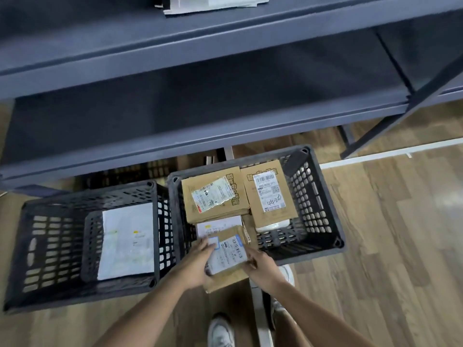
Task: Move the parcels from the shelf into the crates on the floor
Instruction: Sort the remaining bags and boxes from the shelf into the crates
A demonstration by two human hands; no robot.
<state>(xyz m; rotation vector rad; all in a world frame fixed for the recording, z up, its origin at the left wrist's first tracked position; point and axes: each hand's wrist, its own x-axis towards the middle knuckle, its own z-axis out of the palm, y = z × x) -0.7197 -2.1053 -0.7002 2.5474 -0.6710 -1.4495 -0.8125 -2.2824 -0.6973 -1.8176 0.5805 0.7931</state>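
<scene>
Both my hands hold a small cardboard parcel (229, 256) with a white label over the near rim of the right black crate (323, 214). My left hand (196, 265) grips its left edge and my right hand (261, 265) grips its right edge. Inside that crate lie two larger cardboard boxes (215, 194) (269, 194) and a white-labelled parcel (218, 227) under them. The left black crate (50, 236) contains a flat white mailer bag (127, 241). White parcels (210, 3) lie on the upper shelf.
A dark blue metal shelf unit (200, 136) overhangs the back of both crates, its lower levels bare. My white shoes (220, 331) stand on the wooden floor (388, 246). A metal post (259, 314) rises between my feet. A white line (390, 152) marks the floor at the right.
</scene>
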